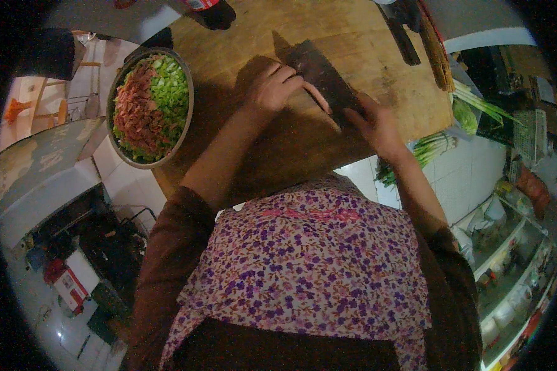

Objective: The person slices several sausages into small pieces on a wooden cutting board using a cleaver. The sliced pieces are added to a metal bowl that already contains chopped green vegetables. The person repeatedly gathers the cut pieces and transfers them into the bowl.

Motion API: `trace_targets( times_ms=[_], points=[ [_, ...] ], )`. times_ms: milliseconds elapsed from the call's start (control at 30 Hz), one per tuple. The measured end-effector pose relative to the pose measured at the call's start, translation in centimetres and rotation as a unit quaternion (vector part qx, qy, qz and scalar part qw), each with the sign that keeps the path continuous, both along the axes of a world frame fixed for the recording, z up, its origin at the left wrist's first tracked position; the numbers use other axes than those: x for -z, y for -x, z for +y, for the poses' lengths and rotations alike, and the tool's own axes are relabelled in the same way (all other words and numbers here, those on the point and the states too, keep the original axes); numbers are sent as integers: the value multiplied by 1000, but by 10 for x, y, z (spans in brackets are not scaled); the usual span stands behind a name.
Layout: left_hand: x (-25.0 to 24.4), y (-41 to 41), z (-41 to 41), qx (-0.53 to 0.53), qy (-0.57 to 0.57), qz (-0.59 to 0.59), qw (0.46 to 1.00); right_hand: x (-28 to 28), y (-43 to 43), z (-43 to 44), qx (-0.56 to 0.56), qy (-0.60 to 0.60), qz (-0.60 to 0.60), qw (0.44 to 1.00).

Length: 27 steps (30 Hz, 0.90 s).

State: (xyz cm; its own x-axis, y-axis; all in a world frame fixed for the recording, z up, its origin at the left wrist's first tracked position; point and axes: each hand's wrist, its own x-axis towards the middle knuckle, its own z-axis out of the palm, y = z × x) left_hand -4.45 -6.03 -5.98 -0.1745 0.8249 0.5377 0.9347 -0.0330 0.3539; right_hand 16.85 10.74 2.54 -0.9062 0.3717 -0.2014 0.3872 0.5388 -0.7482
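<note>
A cleaver with a broad dark blade [322, 69] is over the wooden board [376, 51], and my right hand [376, 123] is closed around its near end. My left hand [278, 86] rests on the board beside the blade, fingers curled. A thin, pale pinkish strip [316, 96], perhaps a piece of meat or sausage, lies between the left fingertips and the blade; whether the hand grips it is unclear. To the left, a round metal bowl [191, 104] holds minced meat [137, 111] and chopped green vegetables [169, 81].
Another dark blade [401, 39] and a bundled-stick tool [434, 60] lie at the board's right edge. A dark bottle [217, 16] stands at the back. Green onions [434, 146] are below right, near a shelf with bagged goods [506, 278].
</note>
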Motion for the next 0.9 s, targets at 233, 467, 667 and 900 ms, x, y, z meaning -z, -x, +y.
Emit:
trace_targets(
  times_ms=[233,467,667,900],
  points=[
    [-5,8,6,32,32,35,998,14,-18,1,97,115,51,987],
    [-3,11,3,25,17,49,998,-7,-24,3,199,152,134,959],
    [-38,-26,9,-65,-31,-271,960,-26,-23,-7,232,319,19,919],
    [-64,-75,19,-17,-32,-816,577,-31,-7,-35,169,328,32,929]
  ],
)
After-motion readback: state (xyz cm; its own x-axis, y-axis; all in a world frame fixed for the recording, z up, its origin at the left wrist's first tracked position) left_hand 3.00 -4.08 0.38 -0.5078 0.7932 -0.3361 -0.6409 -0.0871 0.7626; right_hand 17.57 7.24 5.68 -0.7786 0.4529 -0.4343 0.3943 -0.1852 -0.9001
